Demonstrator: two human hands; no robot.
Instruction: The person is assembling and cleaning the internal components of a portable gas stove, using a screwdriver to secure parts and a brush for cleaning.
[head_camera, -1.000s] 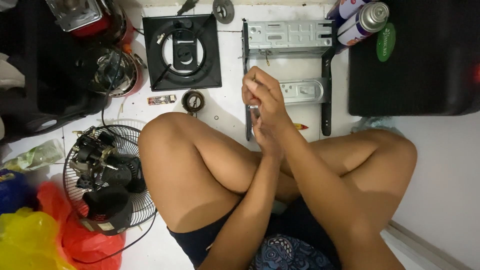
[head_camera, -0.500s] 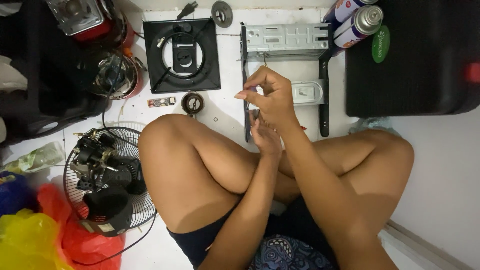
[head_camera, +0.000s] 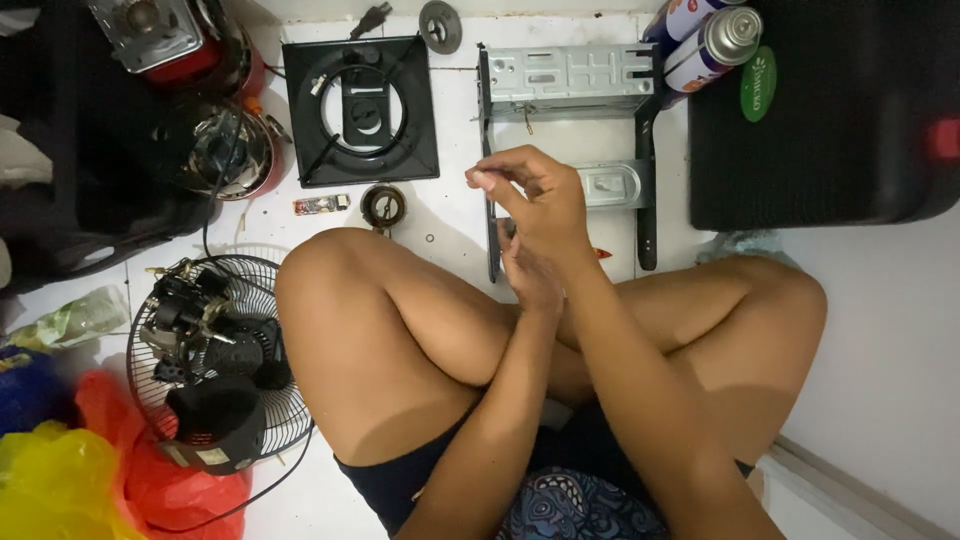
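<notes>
hands meet above the metal frame

right hand (head_camera: 540, 200) pinches its fingertips narrow over the grey metal frame (head_camera: 566, 85) on the floor; what it holds is too small to tell. left hand (head_camera: 528, 270) curls beneath it, grip hidden.
</notes>
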